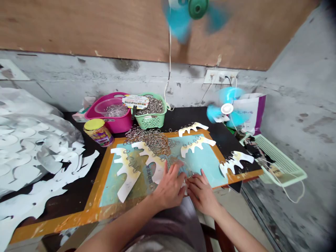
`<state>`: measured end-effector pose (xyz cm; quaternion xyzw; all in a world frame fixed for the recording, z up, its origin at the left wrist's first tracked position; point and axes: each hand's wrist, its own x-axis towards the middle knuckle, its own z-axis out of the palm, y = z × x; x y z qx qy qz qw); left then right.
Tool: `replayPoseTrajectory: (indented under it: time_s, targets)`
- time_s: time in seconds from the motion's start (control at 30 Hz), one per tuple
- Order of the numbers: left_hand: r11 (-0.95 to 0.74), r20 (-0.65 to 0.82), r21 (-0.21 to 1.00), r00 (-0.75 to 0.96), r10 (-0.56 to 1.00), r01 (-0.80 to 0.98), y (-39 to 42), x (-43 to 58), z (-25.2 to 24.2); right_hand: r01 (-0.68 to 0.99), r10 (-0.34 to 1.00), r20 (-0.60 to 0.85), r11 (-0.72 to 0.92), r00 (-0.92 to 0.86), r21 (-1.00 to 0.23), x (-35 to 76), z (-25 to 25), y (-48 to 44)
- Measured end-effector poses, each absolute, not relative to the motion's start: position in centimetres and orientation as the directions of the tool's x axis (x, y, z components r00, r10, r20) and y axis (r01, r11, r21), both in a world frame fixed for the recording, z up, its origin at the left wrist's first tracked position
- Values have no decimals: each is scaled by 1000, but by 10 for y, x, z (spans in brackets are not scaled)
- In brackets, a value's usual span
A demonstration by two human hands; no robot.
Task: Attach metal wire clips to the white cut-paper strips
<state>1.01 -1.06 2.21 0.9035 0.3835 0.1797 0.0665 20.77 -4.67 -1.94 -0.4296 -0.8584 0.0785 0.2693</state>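
My left hand (170,183) and my right hand (201,190) rest close together near the front edge of a blue board with an orange border (105,171). Their fingers meet over a white card piece and a small metal ring (191,173); both hands' fingers look pinched on something small that I cannot make out. A heap of metal rings (151,136) lies at the board's back. White comb-shaped cards (126,168) with rings hooked on them lie left of my hands, and others (196,144) lie behind them.
A pink basin (115,119) and a green basket of rings (152,113) stand at the back, with a yellow-lidded jar (99,132) beside them. A small blue fan (227,110) spins at right. Stacks of white cut cards (34,150) cover the left.
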Motion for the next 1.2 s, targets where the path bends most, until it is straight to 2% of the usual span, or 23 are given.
replayPoseTrajectory:
  time_s: [0.07, 0.27, 0.4, 0.5, 0.63, 0.73, 0.87, 0.97, 1.2]
  targets:
    - [-699, 257, 288, 651, 715, 655, 1, 6, 31, 696, 773, 397, 626, -495, -351, 209, -19, -46]
    - [-813, 203, 242, 791, 577, 530, 34, 7, 37, 701, 764, 402, 634, -505, -327, 209, -19, -46]
    - [-882, 249, 100, 847, 469, 460, 23, 11, 25, 711, 790, 393, 603, -470, -361, 205, -17, -47]
    - [-881, 294, 31, 838, 460, 472, 3, 8, 15, 716, 799, 379, 594, -467, -368, 204, -16, -47]
    - [-789, 279, 180, 739, 614, 588, -6, -1, 17, 711, 780, 401, 614, -480, -343, 205, -18, -47]
    - [-812, 287, 259, 761, 582, 524, 7, -7, 21, 710, 775, 411, 618, -479, -338, 206, -19, -46]
    - [-894, 300, 256, 850, 434, 367, 29, -6, 16, 712, 779, 399, 615, -483, -338, 206, -19, -46]
    - [-916, 322, 258, 867, 381, 306, 36, -4, 10, 709, 781, 390, 615, -488, -345, 206, -19, -47]
    - [-908, 349, 134, 839, 418, 397, 13, -5, 5, 711, 796, 375, 598, -475, -369, 204, -14, -47]
